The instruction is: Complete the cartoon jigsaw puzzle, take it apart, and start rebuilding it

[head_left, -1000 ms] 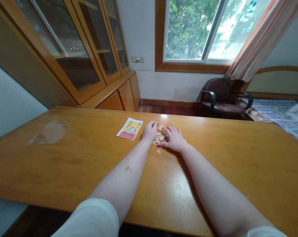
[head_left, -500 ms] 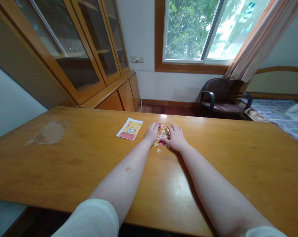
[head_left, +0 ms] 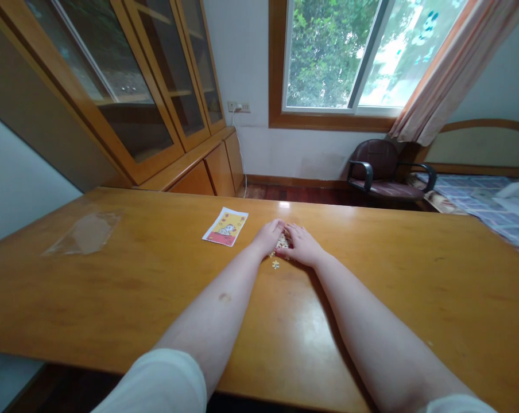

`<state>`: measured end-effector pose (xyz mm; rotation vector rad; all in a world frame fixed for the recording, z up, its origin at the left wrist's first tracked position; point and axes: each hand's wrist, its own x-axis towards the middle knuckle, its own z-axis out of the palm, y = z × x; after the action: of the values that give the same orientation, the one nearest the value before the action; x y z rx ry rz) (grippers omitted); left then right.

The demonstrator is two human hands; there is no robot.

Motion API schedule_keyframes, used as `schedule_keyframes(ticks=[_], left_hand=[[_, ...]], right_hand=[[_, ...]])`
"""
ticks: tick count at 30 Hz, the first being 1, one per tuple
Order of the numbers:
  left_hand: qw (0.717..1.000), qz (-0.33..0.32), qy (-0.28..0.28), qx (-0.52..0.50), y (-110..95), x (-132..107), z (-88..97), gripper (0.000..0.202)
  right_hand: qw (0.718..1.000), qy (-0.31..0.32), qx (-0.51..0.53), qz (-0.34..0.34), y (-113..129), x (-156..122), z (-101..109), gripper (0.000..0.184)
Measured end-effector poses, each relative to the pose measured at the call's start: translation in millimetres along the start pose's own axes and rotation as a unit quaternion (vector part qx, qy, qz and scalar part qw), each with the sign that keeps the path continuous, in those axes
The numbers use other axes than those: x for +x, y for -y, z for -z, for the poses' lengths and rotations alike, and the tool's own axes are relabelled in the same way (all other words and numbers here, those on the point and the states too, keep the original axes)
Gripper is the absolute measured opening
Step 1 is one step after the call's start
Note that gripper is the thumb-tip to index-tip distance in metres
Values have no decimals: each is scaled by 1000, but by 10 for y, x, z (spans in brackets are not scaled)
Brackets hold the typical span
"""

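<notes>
Your left hand and right hand closer than before, grips open around the puzzle pieces, card alongside.

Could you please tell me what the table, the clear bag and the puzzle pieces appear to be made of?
Table: wood or veneer, glossy varnish; grain and window glare show. Clear bag: thin plastic film, see-through, crinkled, shiny. Puzzle pieces: probably printed cardboard, flat and coloured; too small to be sure.
</notes>
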<state>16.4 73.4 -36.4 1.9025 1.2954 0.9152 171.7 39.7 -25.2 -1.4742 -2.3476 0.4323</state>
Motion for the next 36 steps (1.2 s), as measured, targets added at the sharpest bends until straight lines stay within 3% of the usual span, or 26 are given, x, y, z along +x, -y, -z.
schedule_keyframes(ticks=[4,9,11,14,18,25,31,36], left_hand=[[985,46,-74,-146,81,67,-64,42],[897,153,-159,-383,48,168,-116,56],[865,170,-158,-445,-6,177,-103,59],[841,184,-145,-488,-79,159,-71,60],[845,184,-131,-485,-107,134,-56,60],[857,173,-104,-474,-116,117,-57,61],[868,175,-97,-454,-133,93,-34,62],[900,157,-94,-396,-130,74,-24,62]], right_hand=[[999,26,20,42,42,-12,-24,108],[998,36,12,45,125,-40,-54,104],[998,32,-5,52,149,-48,-61,95],[997,11,-23,73,159,-42,-62,64],[996,-14,-27,85,141,-11,-44,33],[994,-16,-86,61,114,10,-6,15],[997,-63,-8,34,85,12,1,13],[992,-112,53,18,75,4,57,19]])
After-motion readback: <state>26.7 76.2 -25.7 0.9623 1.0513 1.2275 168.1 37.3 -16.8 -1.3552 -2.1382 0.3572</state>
